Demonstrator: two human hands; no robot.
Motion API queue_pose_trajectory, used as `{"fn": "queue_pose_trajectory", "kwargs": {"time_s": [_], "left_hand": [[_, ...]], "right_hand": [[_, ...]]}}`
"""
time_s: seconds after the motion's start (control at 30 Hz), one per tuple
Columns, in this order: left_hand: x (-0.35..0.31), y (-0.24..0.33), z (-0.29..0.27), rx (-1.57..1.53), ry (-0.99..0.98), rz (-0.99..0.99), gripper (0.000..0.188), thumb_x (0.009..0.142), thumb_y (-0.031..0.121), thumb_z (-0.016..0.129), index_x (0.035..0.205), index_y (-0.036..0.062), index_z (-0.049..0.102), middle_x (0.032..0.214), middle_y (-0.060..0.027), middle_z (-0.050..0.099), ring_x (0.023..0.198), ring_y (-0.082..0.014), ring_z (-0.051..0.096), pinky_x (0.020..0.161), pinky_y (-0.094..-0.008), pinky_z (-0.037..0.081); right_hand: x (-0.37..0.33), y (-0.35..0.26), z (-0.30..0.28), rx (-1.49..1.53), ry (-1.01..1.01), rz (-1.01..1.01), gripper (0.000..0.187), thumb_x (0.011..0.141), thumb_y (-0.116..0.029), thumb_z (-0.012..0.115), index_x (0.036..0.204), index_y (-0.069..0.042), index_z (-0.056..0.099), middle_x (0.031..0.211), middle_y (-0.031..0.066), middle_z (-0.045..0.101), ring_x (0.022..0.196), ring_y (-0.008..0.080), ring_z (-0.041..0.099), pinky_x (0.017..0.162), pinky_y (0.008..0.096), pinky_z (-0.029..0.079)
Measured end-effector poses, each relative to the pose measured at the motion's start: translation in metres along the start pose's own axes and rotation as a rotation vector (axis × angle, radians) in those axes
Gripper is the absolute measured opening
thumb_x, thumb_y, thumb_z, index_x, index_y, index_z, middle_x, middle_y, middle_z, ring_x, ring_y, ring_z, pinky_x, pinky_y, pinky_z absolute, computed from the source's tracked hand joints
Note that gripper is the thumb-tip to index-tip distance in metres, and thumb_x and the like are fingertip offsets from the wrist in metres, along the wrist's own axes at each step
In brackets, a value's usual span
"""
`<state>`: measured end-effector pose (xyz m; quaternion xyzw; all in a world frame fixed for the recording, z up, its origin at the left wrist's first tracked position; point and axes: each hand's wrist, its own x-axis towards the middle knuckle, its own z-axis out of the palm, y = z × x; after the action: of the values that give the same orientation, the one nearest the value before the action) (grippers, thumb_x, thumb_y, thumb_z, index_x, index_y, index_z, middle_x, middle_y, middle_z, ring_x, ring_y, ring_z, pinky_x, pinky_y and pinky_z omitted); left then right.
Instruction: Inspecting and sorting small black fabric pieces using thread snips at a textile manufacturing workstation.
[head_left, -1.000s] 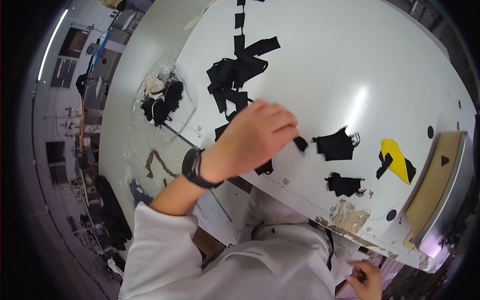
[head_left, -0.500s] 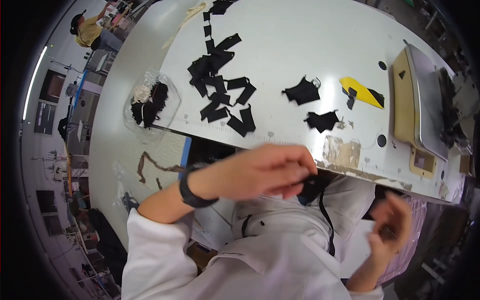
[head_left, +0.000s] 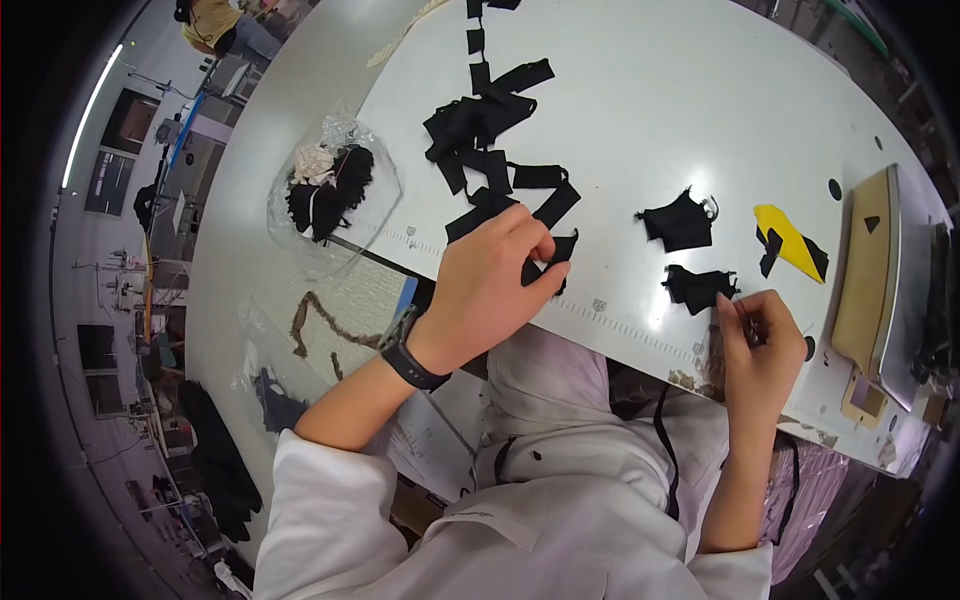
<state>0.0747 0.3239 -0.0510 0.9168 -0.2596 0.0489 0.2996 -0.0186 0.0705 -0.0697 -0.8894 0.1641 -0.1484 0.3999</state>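
My left hand (head_left: 490, 285) rests at the table's front edge, its fingers curled down over a black fabric piece (head_left: 564, 248), one of the lowest in a strung-out pile of black fabric pieces (head_left: 480, 120). Thumb and forefinger close around the piece, which the hand partly covers. On the right, my right hand (head_left: 762, 345) is closed in a pinch, its thumb tip by the right end of a small frayed black fabric piece (head_left: 697, 290). What lies between these fingers is too small to make out. A similar black piece (head_left: 680, 221) with a small loop lies just beyond.
A clear plastic bag (head_left: 385, 200) with black and pale bundles sits left of the pile. Toward the right lie a yellow-and-black piece (head_left: 790, 240) and a beige machine with a metal top (head_left: 865, 270). A brown strip (head_left: 303, 320) lies on the lower left surface.
Both hands have moved up onto the table: the left to the front of the black pile, the right from beside my lap to the frayed piece. The view has shifted, moving the table contents rightward.
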Motion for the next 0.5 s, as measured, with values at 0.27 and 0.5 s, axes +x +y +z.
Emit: {"fn": "queue_pose_trajectory", "kwargs": {"time_s": [0.27,0.5], "left_hand": [[0.014,0.032,-0.014,-0.975,-0.881,-0.165,0.014,0.098,0.009,0.057,0.108,0.0007,0.053,0.093,-0.0066,0.065,0.077,-0.013,0.063,0.069,-0.0249,0.048],[0.021,0.049,0.003,-0.886,-0.972,-0.041,0.015,0.097,0.014,0.062,0.1,0.0005,0.058,0.072,-0.0038,0.064,0.059,-0.0096,0.056,0.058,-0.0244,0.045]], "right_hand": [[-0.017,-0.029,-0.03,0.23,-0.144,-0.349,0.037,0.07,-0.002,0.082,0.105,-0.003,0.069,0.094,0.0077,0.063,0.071,0.0132,0.057,0.052,0.0245,0.044],[-0.016,-0.014,-0.028,0.541,-0.279,-0.176,0.013,0.076,0.001,0.077,0.087,-0.001,0.07,0.069,0.0025,0.06,0.054,0.0064,0.05,0.049,0.0205,0.037]]}}
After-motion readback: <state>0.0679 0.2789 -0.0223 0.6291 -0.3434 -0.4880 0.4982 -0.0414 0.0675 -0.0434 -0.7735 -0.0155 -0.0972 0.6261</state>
